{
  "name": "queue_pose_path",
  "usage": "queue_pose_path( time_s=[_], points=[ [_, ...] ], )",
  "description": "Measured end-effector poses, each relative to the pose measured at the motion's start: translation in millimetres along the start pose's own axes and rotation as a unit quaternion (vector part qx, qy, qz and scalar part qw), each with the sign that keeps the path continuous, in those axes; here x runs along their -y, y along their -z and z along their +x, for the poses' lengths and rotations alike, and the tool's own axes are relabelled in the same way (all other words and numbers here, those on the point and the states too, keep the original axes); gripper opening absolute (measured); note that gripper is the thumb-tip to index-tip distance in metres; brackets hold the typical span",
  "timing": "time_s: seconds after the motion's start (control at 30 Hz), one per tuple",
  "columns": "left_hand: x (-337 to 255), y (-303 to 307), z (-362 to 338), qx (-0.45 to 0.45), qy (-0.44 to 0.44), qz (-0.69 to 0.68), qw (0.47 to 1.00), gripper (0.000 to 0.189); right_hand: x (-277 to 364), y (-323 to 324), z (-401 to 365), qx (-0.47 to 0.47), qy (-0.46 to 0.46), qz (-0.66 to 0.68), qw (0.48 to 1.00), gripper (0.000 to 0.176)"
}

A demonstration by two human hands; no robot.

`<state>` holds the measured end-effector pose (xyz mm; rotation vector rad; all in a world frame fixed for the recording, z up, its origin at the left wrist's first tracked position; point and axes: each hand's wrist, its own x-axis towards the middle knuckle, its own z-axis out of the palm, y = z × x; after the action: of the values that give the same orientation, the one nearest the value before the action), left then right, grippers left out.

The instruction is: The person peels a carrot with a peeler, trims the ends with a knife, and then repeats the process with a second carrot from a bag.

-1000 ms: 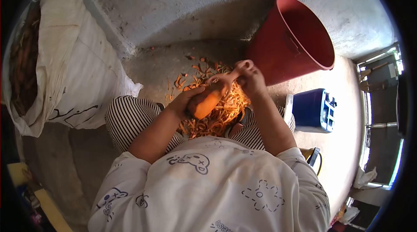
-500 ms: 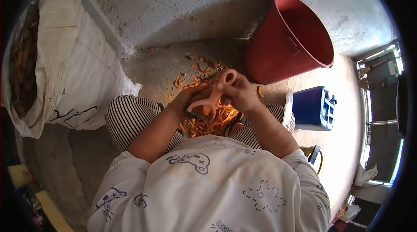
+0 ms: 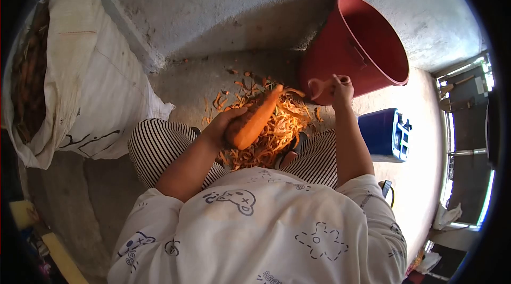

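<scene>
Your left hand (image 3: pixel 221 127) wraps the long smooth carrot (image 3: pixel 255 118), tip up-right; your right hand (image 3: pixel 341 90) grips a pink peeler (image 3: pixel 318 88).

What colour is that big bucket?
Red. The bucket shows best in the head view, just past the right hand.

Carrot (image 3: pixel 255 117) base inside left hand (image 3: pixel 222 125)

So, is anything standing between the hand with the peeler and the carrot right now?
Nothing visible does. The right hand holds the peeler near the red bucket, apart from the carrot in the left hand.
</scene>
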<state>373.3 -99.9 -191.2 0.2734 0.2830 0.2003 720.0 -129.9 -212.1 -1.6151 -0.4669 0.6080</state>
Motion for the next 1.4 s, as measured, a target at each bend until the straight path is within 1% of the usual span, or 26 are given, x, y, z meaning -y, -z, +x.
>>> queue_pose_path(
  time_s=[0.07, 0.1, 0.17, 0.2, 0.23, 0.3, 0.33, 0.37, 0.47, 0.5, 0.57, 0.67, 0.73, 0.8, 0.83, 0.87, 0.9, 0.93, 1.0, 1.1, 1.17, 1.2, 1.23, 1.27, 1.3, 1.4],
  points=[
    [-2, -6, 1, -0.032, -0.015, 0.000, 0.999, 0.045, 25, -10, -21, -0.058, 0.008, 0.086, 0.995, 0.011],
    [-1, -9, 2, -0.051, -0.020, 0.008, 0.998, 0.045, 32, -18, -32, -0.014, 0.034, 0.157, 0.987, 0.008],
    [0, -14, 5, -0.092, -0.030, 0.025, 0.995, 0.045, 55, -37, -69, 0.113, -0.030, 0.245, 0.963, 0.005],
    [1, -12, 7, -0.098, -0.027, 0.015, 0.995, 0.043, 61, -43, -85, 0.190, -0.048, 0.239, 0.951, 0.004],
    [4, -8, 9, -0.104, -0.024, 0.005, 0.994, 0.041, 60, -50, -97, 0.233, -0.072, 0.228, 0.943, 0.006],
    [6, 2, 13, -0.097, -0.026, -0.004, 0.995, 0.039, 71, -62, -127, 0.319, -0.071, 0.189, 0.926, 0.006],
    [7, 7, 13, -0.085, -0.030, -0.004, 0.996, 0.039, 76, -66, -137, 0.379, -0.096, 0.209, 0.896, 0.009],
    [7, 10, 12, -0.073, -0.033, -0.005, 0.997, 0.039, 78, -69, -144, 0.412, -0.096, 0.190, 0.886, 0.010],
    [3, 8, 11, 0.042, 0.001, -0.016, 0.999, 0.035, 77, -79, -155, 0.488, -0.068, 0.121, 0.862, 0.013],
    [5, 6, 13, 0.010, -0.006, -0.021, 1.000, 0.032, 76, -82, -157, 0.509, -0.054, 0.095, 0.854, 0.013],
    [11, 2, 17, -0.055, -0.021, -0.030, 0.998, 0.026, 75, -86, -155, 0.493, -0.064, 0.110, 0.861, 0.013],
    [13, 9, 14, -0.011, -0.041, 0.001, 0.999, 0.032, 70, -85, -139, 0.437, -0.083, 0.149, 0.883, 0.011],
    [10, 1, 7, -0.027, -0.015, -0.003, 1.000, 0.038, 60, -76, -113, 0.379, -0.076, 0.183, 0.904, 0.009],
    [9, -2, 6, -0.036, -0.007, -0.001, 0.999, 0.044, 44, -57, -76, 0.254, -0.090, 0.185, 0.945, 0.006],
    [11, -1, 6, -0.039, -0.011, 0.003, 0.999, 0.047, 29, -42, -51, 0.229, -0.103, 0.211, 0.945, 0.006],
    [11, -2, 6, -0.042, -0.017, 0.008, 0.999, 0.050, 18, -31, -33, 0.161, -0.012, 0.102, 0.982, 0.008],
    [11, -2, 5, -0.041, -0.026, 0.018, 0.999, 0.050, 13, -18, -20, 0.058, -0.010, -0.037, 0.998, 0.010],
    [9, -4, 4, -0.039, -0.037, 0.030, 0.998, 0.050, -9, -2, 1, -0.017, -0.009, -0.038, 0.999, 0.011],
    [9, -2, 4, -0.036, -0.050, 0.021, 0.998, 0.050, 1, -1, -7, -0.107, 0.006, 0.048, 0.993, 0.009],
    [7, 1, 9, -0.035, -0.046, -0.010, 0.998, 0.049, 38, -31, -52, 0.025, 0.039, 0.174, 0.984, 0.007],
    [7, -9, 13, -0.038, -0.050, -0.003, 0.998, 0.047, 61, -52, -95, 0.156, -0.004, 0.202, 0.967, 0.006],
    [7, -9, 13, -0.024, -0.057, 0.011, 0.998, 0.046, 64, -55, -110, 0.245, -0.007, 0.198, 0.949, 0.008],
    [8, -8, 14, -0.011, -0.064, 0.024, 0.998, 0.045, 73, -60, -127, 0.302, -0.041, 0.168, 0.938, 0.009],
    [9, -6, 13, 0.002, -0.071, 0.037, 0.997, 0.043, 78, -66, -139, 0.380, -0.051, 0.204, 0.901, 0.010],
    [9, -2, 13, -0.002, -0.056, 0.025, 0.998, 0.042, 80, -68, -146, 0.433, -0.077, 0.180, 0.880, 0.013],
    [9, 5, 12, -0.007, -0.027, 0.004, 1.000, 0.039, 82, -78, -158, 0.516, -0.077, 0.107, 0.846, 0.015]
  ],
)
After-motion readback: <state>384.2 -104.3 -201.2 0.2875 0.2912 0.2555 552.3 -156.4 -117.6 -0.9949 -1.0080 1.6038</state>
